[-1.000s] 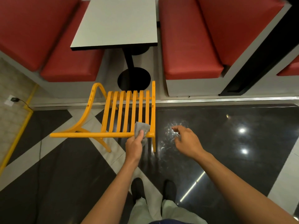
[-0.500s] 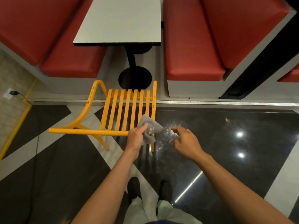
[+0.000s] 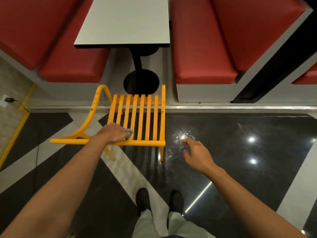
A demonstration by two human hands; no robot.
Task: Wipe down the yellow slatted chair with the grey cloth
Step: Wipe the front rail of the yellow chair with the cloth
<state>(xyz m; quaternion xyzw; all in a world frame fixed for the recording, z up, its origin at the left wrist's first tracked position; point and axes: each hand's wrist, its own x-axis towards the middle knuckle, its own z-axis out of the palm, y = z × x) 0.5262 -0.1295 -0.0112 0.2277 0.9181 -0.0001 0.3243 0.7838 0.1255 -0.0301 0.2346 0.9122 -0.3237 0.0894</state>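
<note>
The yellow slatted chair (image 3: 137, 121) is seen from above on the dark polished floor (image 3: 240, 169), just in front of the grey table (image 3: 127, 21) and between the two red benches (image 3: 202, 48). The left hand (image 3: 113, 134) is laid palm-down on the near left part of the slats, close to the front rail. The grey cloth (image 3: 129, 131) is pressed under it; only a small edge is seen past the fingertips. The left fingers are curled down onto the cloth. The right hand (image 3: 197, 153) is held in the air off the chair's right front corner, touching nothing, its fingers loosely spread and slightly bent. Dark shoes (image 3: 143, 200) are seen below.
</note>
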